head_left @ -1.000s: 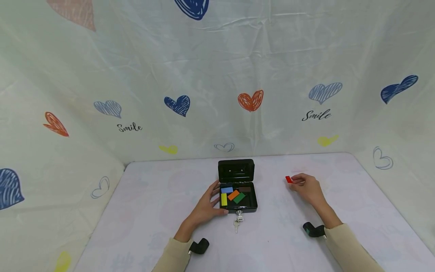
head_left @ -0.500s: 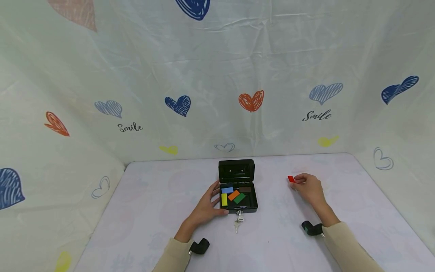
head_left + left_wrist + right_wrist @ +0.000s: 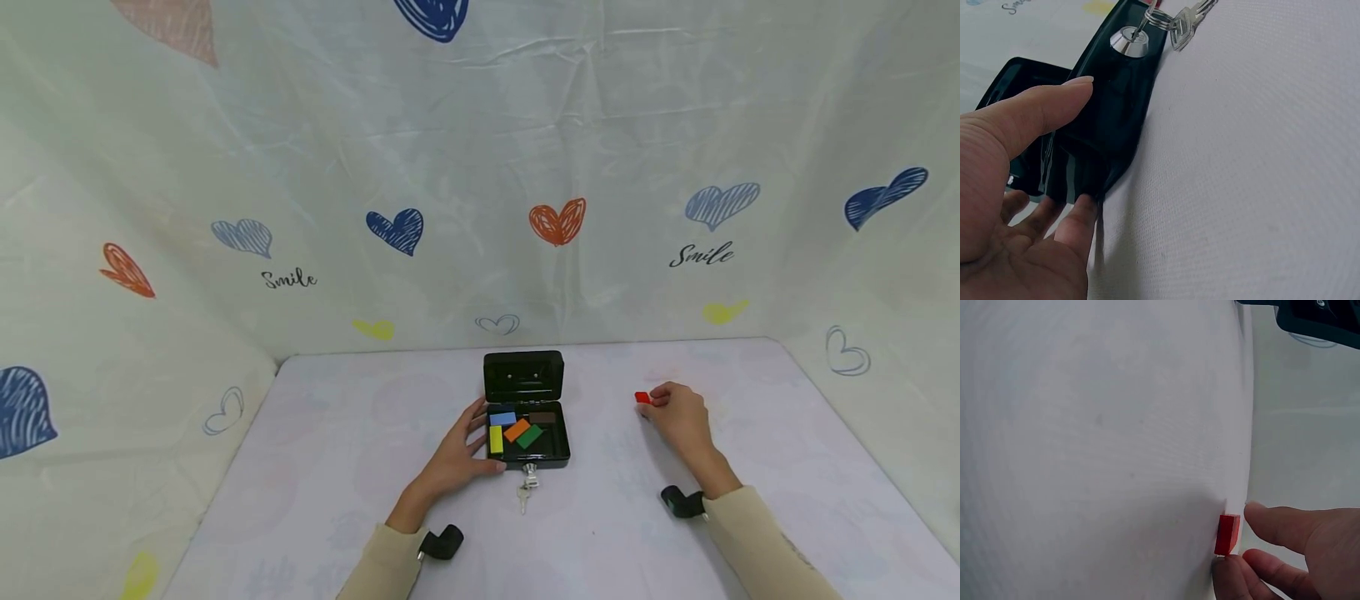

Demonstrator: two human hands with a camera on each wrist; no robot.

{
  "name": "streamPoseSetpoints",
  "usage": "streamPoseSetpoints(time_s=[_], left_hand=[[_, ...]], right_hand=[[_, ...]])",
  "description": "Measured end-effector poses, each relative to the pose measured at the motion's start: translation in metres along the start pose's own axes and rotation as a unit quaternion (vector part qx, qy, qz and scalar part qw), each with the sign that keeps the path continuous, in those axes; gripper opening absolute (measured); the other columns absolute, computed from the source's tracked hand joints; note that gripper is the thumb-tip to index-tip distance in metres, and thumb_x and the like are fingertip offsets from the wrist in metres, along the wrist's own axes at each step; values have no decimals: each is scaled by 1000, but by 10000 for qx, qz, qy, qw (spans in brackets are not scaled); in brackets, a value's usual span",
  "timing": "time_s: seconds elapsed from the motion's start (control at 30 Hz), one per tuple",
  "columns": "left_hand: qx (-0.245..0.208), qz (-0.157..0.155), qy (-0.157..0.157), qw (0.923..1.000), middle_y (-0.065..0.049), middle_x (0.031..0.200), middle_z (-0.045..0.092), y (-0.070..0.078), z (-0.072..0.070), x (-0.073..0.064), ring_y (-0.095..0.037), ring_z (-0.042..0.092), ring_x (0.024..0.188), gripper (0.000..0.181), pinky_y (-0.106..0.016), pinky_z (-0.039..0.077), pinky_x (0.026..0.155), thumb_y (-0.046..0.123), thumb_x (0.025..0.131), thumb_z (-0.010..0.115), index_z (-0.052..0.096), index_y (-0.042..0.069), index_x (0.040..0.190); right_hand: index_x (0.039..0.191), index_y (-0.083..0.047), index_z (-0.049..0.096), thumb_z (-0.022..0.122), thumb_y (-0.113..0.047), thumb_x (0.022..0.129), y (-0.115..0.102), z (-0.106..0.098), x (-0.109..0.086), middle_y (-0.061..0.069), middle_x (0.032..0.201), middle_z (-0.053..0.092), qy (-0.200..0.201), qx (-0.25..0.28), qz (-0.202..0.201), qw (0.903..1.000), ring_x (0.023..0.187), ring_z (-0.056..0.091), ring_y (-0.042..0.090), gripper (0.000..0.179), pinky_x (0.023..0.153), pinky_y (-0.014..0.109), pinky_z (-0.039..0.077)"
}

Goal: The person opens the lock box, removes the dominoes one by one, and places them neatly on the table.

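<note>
A small red block (image 3: 642, 397) is at the fingertips of my right hand (image 3: 682, 417). In the right wrist view a fingertip meets one end of the red block (image 3: 1227, 534), while the thumb has a narrow gap from it. My left hand (image 3: 452, 458) spreads round the left side of a black cash box (image 3: 551, 454), its thumb at the front corner. The box's lid (image 3: 522, 377) is raised. Inside lie blue (image 3: 502, 419), yellow (image 3: 496, 439), orange (image 3: 516, 430), green (image 3: 529, 437) and brown (image 3: 542, 417) blocks.
A key ring with keys (image 3: 1182, 28) hangs from the lock (image 3: 1130, 41) at the box's front. Cloth printed with hearts (image 3: 557, 222) rises behind the white-covered table (image 3: 585, 533). A black camera mount (image 3: 441, 543) sits at the left wrist, another (image 3: 682, 502) at the right.
The red block has turned slightly and shifted a little right, with my right hand making small movements around it. My left hand keeps its place on the cash box.
</note>
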State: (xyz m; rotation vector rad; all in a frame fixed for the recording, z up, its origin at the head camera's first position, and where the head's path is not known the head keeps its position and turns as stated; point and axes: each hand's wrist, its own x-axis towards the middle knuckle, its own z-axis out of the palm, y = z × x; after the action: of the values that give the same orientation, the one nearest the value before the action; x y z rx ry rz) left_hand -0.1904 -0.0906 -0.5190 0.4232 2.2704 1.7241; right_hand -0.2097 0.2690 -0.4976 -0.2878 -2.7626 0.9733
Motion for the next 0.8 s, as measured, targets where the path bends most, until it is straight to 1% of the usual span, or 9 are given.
streamPoseSetpoints(time_s=[0.2,0.3,0.43,0.5,0.57,0.63,0.7,0.8], left_hand=[[112,-84,39,9999,-4,149,25,2,0,-1,-28,33,132,105,-38,39,102,9,68,82,17,28,148],[100,-137,56,9998,-3,149,26,2,0,-1,-26,33,132,106,-37,39,102,10,68,83,17,30,148],[88,-108,51,9999,-4,149,25,2,0,0,-28,33,132,106,-38,39,102,9,68,83,17,28,148],[96,-91,51,9999,-4,149,25,2,0,0,-28,32,132,106,-38,39,102,9,67,83,16,28,148],[114,-92,54,9999,-3,149,25,0,0,1,-26,32,133,107,-37,39,102,10,67,83,16,29,148],[116,-101,56,9999,-3,149,25,0,0,1,-26,32,133,107,-36,39,102,10,67,83,16,30,148],[105,-103,52,9999,-2,149,25,0,0,1,-25,32,133,107,-36,39,102,10,67,83,16,31,148],[102,-73,51,9999,-3,149,25,0,0,1,-26,32,133,107,-37,38,102,10,67,83,17,31,148]], right_hand=[[92,5,63,73,-13,78,-2,-2,-2,18,81,64,-55,-26,-43,10000,67,60,24,25,57,36,53],[94,6,63,73,-11,78,-4,-2,-5,18,83,64,-54,23,-191,9998,70,59,25,25,60,38,53],[98,5,63,72,-9,79,-9,-4,-10,17,86,64,39,104,-491,9987,75,60,28,26,64,40,53],[99,5,63,73,-8,78,-12,-4,-13,17,87,65,103,181,-725,9972,77,61,29,26,66,42,54],[99,3,64,74,-6,76,-16,-4,-16,16,88,65,159,253,-1075,9938,78,61,29,26,67,42,53],[98,2,65,76,-4,74,-21,-3,-18,15,88,65,195,306,-1485,9882,79,60,28,27,68,41,53],[98,1,66,77,-3,72,-26,-1,-21,13,88,65,197,317,-1874,9816,77,59,26,28,65,38,51],[98,-2,66,78,-4,72,-34,2,-25,10,91,65,128,263,-2293,9729,78,58,23,29,65,36,51]])
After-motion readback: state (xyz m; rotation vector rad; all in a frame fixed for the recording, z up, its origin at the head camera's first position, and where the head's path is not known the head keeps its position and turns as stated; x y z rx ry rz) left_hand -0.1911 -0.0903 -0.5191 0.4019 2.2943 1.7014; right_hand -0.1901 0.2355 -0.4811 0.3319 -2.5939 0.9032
